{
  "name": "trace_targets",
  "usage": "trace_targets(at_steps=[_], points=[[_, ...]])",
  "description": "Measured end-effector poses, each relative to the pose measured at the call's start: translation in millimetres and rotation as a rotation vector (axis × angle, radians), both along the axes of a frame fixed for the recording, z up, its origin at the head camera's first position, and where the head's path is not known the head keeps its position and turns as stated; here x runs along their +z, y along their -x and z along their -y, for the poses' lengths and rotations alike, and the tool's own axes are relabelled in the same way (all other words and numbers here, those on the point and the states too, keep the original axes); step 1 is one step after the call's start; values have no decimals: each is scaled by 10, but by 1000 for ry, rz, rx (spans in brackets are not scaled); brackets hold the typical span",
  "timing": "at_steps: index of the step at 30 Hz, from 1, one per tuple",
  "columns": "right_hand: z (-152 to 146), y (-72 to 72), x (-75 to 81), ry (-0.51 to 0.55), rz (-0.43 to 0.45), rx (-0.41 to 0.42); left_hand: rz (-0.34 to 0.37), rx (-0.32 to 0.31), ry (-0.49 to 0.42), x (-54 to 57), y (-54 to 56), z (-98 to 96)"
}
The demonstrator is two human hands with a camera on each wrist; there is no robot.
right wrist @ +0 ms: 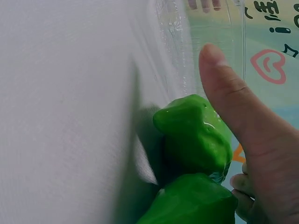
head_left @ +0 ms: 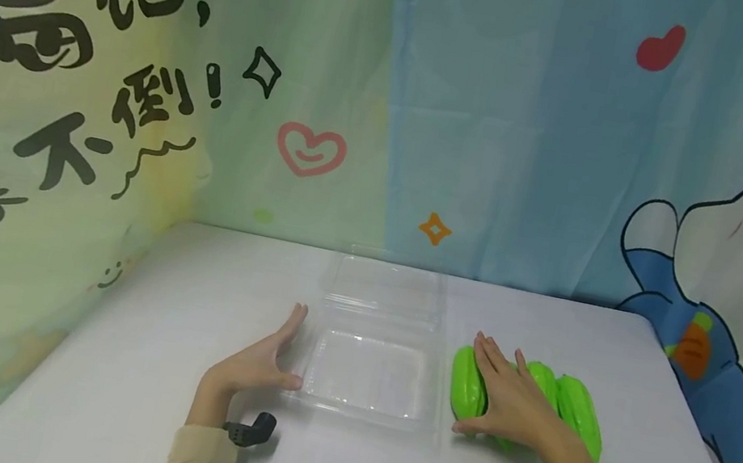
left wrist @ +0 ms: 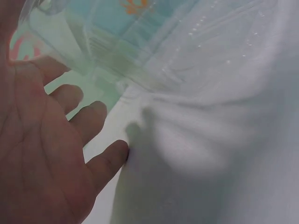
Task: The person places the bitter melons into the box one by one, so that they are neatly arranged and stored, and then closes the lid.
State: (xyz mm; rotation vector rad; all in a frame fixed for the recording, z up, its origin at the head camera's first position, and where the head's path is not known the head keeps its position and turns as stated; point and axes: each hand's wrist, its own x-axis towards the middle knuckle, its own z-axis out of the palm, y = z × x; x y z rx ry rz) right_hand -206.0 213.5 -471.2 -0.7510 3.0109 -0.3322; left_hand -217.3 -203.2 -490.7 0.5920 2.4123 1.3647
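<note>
A clear plastic clamshell box (head_left: 359,411) lies spread out on the white table, its lid (head_left: 387,287) folded back toward the curtain. Along the box's left side is my left hand (head_left: 255,366), fingers extended, with the thumb tip at the near left corner; whether it touches cannot be told. To the right of the box, several glossy, bright green, elongated vegetable-like pieces (head_left: 579,414) lie side by side. My right hand (head_left: 514,401) is over the left ones with straight fingers and the thumb spread. Lobed ends of two green pieces (right wrist: 196,135) show beside the right thumb (right wrist: 229,88).
The white table (head_left: 183,298) reaches back to a printed curtain (head_left: 508,123) with hearts and a cartoon bear. Dark wrist-worn devices (head_left: 251,429) sit at both wrists, below beige sleeves.
</note>
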Motion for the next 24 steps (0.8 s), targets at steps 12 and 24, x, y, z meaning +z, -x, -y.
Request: trace_targets(at_steps=[12,24], points=[[2,7,-19,6,-24,-4,23,6,32,23,-4,-11],[3,-16,30,-26,-37,9,2,-57,16,48,-6,25]])
